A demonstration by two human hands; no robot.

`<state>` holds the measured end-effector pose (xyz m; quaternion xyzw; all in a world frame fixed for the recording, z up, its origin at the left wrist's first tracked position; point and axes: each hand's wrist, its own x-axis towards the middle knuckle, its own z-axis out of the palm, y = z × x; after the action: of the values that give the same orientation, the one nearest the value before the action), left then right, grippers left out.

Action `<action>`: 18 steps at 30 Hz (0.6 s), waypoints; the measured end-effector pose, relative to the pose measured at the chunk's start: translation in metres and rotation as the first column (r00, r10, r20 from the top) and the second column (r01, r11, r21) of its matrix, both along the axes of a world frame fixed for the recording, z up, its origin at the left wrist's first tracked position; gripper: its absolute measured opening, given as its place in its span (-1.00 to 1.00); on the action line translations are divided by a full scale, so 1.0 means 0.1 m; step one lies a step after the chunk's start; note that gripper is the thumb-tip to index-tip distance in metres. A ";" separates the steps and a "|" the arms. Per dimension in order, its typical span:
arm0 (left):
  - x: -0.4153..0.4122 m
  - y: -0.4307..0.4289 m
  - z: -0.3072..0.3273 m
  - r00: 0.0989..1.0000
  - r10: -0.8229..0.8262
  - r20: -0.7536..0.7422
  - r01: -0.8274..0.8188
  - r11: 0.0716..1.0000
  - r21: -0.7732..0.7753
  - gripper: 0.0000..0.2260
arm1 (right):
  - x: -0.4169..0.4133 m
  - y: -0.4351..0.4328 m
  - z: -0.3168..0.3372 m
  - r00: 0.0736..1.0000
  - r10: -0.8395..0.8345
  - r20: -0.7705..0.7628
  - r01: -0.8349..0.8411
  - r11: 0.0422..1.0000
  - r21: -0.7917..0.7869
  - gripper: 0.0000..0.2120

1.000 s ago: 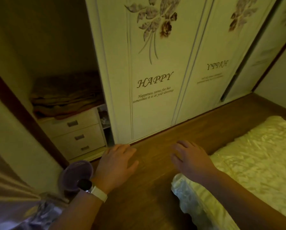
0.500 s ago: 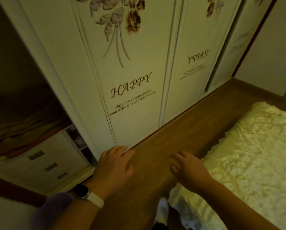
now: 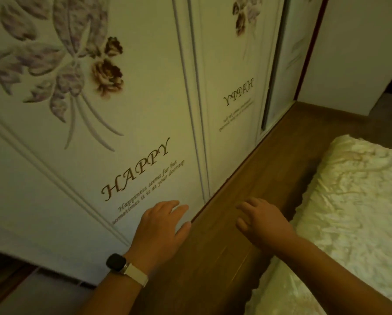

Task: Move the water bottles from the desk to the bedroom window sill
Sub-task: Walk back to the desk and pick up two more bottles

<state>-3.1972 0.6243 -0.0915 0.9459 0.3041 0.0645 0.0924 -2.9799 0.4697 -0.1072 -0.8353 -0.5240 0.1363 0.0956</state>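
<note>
Hovering palm-down: left hand (image 3: 161,226), fingers nearly together; right hand (image 3: 262,221), fingers slightly spread. Beyond left fingertips, two wardrobe doors (image 3: 145,110); right of right fingers, one bed (image 3: 349,212).

Illumination is dim and warm, with a yellow-green cast across the frame. The wardrobe door (image 3: 149,114) is evenly lit; the near left corner below it falls into deep shadow. The bedspread (image 3: 354,201) at right shows soft sheen on its creases. Door panel lines bow toward the edges: wide-angle distortion. The left hand (image 3: 161,226) and right hand (image 3: 263,223) render with clean edges.
</note>
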 end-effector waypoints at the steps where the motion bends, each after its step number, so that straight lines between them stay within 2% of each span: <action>1: 0.14 0.07 0.01 1.000 -0.014 -0.011 0.014 1.000 -0.010 -0.43 | 0.09 0.03 0.01 1.000 -0.008 -0.008 0.007 1.000 -0.007 -0.54; 4: 0.54 0.32 -0.04 0.997 -0.077 -0.026 0.077 0.997 -0.011 -0.44 | 0.34 0.12 -0.04 0.999 -0.033 -0.017 0.032 0.999 -0.034 -0.52; 9: 1.23 0.78 -0.23 0.981 -0.196 -0.006 0.196 0.980 -0.026 -0.56 | 0.76 0.41 -0.20 0.990 -0.136 -0.036 0.132 0.988 -0.084 -0.53; 18: 2.75 1.96 -0.48 0.906 -0.424 0.004 0.424 0.905 -0.021 -0.59 | 1.84 1.24 -0.21 0.937 -0.350 0.014 0.349 0.928 -0.132 -0.58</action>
<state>-2.9220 0.8199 -0.1392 0.9884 0.0920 0.0396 0.1142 -2.7954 0.5932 -0.1282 -0.9190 -0.3563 0.1556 0.0654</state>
